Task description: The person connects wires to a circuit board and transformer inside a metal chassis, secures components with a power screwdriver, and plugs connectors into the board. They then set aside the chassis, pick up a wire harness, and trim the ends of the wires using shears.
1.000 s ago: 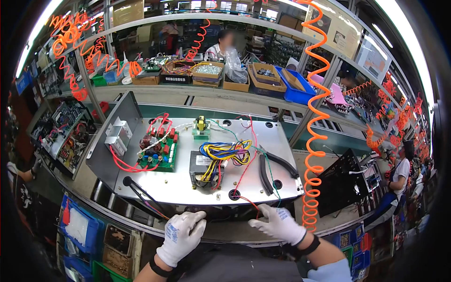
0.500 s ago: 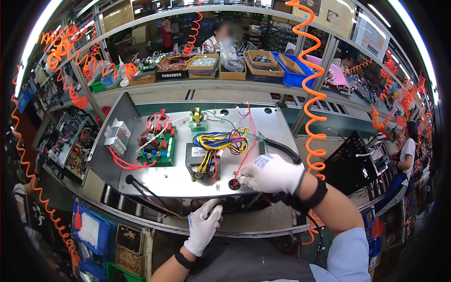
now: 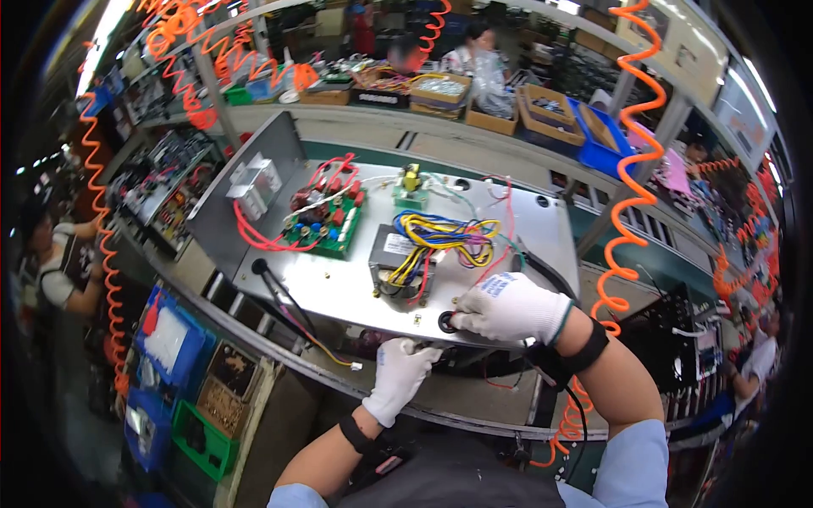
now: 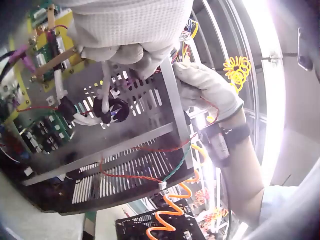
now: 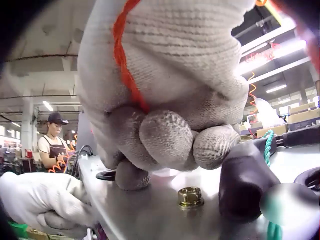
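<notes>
My gloved right hand point(image 3: 512, 309) is over the metal plate point(image 3: 343, 292), fingertips at a black-rimmed hole point(image 3: 446, 322) near its front edge. A red twisted wire point(image 5: 121, 55) crosses that palm and runs in between the curled fingers, which pinch it. Beside them lies a black plier handle point(image 5: 245, 185), and a brass nut point(image 5: 190, 197) stands on the plate. Below the front edge, my gloved left hand point(image 3: 398, 381) reaches into the chassis with bent fingers. They overlap a white sleeved cable point(image 4: 106, 92) leading to a black ring point(image 4: 119, 110); I cannot tell whether they grip it.
On the plate are a transformer point(image 3: 398, 258) with a bundle of coloured wires point(image 3: 445, 235) and a green circuit board point(image 3: 334, 229). A coiled orange hose point(image 3: 631, 203) hangs at the right. Red and green wires end in a white connector point(image 4: 162, 185). Parts bins point(image 3: 174, 339) stand left.
My right hand has moved from in front of the chassis up onto the plate, to the hole. The left hand has shifted right along the front edge. The head view has turned and tilted.
</notes>
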Demonstrator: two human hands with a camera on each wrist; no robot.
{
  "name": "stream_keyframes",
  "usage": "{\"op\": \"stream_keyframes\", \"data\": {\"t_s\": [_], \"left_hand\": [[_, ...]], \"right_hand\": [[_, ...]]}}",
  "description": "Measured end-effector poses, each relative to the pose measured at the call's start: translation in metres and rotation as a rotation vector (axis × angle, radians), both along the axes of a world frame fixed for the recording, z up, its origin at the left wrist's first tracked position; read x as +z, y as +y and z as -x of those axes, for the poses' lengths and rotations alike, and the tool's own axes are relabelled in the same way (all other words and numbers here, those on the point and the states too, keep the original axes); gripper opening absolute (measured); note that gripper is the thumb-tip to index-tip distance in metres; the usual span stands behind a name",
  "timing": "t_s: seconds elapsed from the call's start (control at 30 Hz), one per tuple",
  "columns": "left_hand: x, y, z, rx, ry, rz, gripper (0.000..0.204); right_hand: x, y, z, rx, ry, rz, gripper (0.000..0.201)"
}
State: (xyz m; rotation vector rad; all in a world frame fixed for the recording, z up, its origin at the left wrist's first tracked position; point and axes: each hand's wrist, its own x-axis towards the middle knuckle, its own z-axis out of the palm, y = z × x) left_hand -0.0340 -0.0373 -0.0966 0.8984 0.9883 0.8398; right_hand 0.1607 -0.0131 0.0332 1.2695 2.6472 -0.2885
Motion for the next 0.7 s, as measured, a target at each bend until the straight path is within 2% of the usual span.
{"op": "stream_keyframes", "data": {"t_s": [0.07,0.1,0.13,0.17,0.2,0.27,0.33,0.4,0.43,0.5,0.53,0.57,0.6,0.67,0.7], "left_hand": [[-0.003,0.000,0.001,0.003,0.117,-0.010,0.024],[0.000,0.000,0.002,-0.029,0.206,-0.057,0.026],[0.004,-0.001,0.002,-0.073,0.295,-0.105,0.028],[0.007,-0.002,0.001,-0.075,0.294,-0.110,0.029],[0.005,0.000,0.001,-0.074,0.219,-0.135,0.029],[0.011,0.003,-0.001,-0.089,0.113,-0.065,0.030],[0.004,0.009,0.001,-0.141,0.126,-0.084,0.032],[0.002,0.010,0.006,-0.191,0.136,-0.100,0.034],[0.005,0.008,0.006,-0.224,0.231,-0.158,0.036],[0.009,0.006,0.012,-0.317,0.368,-0.269,0.040],[0.000,0.007,0.026,-0.413,0.473,-0.405,0.031],[0.000,0.006,0.046,-0.581,0.500,-0.543,0.031],[0.004,0.004,0.071,-0.746,0.524,-0.683,0.039],[0.014,0.006,0.153,-1.088,0.754,-0.988,0.052],[0.037,0.007,0.197,-1.287,0.922,-0.856,0.055]], "right_hand": [[-0.003,-0.002,-0.002,-0.050,0.032,0.005,0.020],[0.005,-0.005,0.003,-0.146,0.086,0.055,0.022],[0.012,-0.006,0.007,-0.253,0.140,0.108,0.033],[0.010,-0.006,0.007,-0.253,0.158,0.119,0.033],[-0.005,-0.003,0.001,-0.049,0.006,-0.015,0.020],[-0.004,-0.004,0.002,-0.033,-0.009,-0.047,0.020],[-0.001,-0.008,0.006,-0.062,0.040,-0.092,0.019],[0.015,-0.019,0.024,-0.368,-0.029,0.038,0.023],[0.011,-0.023,0.025,-0.391,0.027,0.002,0.030],[0.004,-0.026,0.031,-0.452,0.003,-0.040,0.030],[0.003,-0.028,0.034,-0.484,-0.012,-0.062,0.031],[0.004,-0.032,0.040,-0.516,-0.066,-0.095,0.032],[0.009,-0.036,0.048,-0.567,-0.140,-0.096,0.033],[0.005,-0.039,0.058,-0.598,-0.189,-0.186,0.033],[0.003,-0.040,0.062,-0.646,-0.209,-0.200,0.033]]}}
